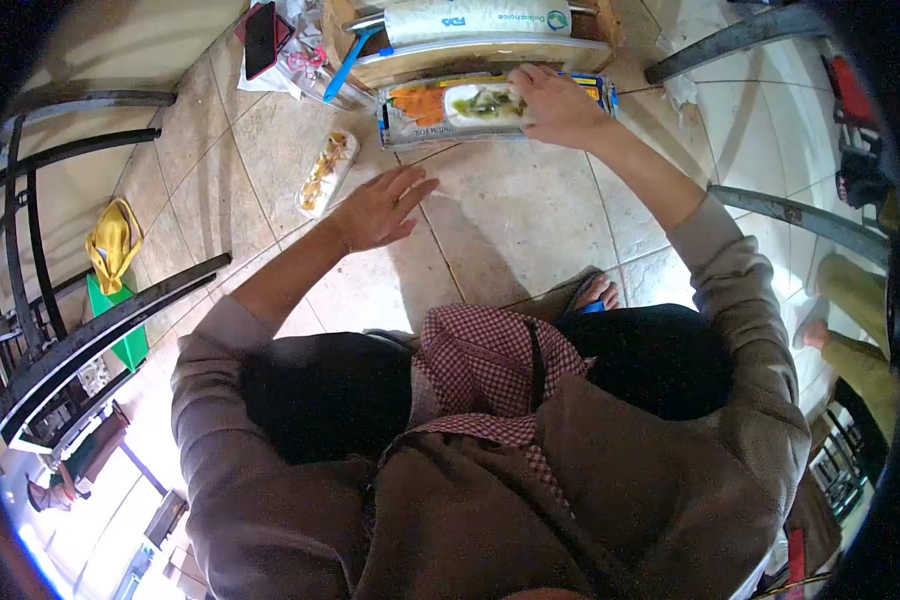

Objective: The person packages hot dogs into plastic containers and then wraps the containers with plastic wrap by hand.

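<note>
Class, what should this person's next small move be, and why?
Probably bring the left hand to the left end of the foil box to steady it: the right hand is at its right part, while the left, apparently empty, is apart from it, near the food tray.

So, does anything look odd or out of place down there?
Yes: a filled white tray sits on the floor tiles, slanted, near the left hand. The bare floor seems an unusual spot for what looks like food. I see no obvious spill.
</note>
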`<action>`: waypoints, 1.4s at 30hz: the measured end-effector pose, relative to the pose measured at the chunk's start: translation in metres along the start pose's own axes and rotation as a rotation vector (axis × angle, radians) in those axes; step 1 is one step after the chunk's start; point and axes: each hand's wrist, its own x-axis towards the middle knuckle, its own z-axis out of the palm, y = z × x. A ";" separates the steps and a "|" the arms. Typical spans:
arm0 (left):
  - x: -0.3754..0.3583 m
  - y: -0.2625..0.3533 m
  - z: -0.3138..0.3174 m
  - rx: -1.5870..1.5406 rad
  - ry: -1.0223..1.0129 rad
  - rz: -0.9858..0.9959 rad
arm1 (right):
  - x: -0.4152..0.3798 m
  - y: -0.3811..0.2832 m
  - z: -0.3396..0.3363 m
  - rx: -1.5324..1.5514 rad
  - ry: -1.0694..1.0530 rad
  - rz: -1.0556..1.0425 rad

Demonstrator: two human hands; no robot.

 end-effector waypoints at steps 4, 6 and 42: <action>0.031 0.000 -0.035 0.036 0.095 -0.100 | 0.018 0.003 0.009 0.033 0.038 -0.013; 0.048 -0.006 -0.046 0.006 0.100 -0.160 | 0.023 0.000 0.005 0.030 0.028 -0.030; 0.133 -0.033 -0.008 -0.041 0.289 -0.306 | -0.029 0.046 0.019 0.518 0.503 0.347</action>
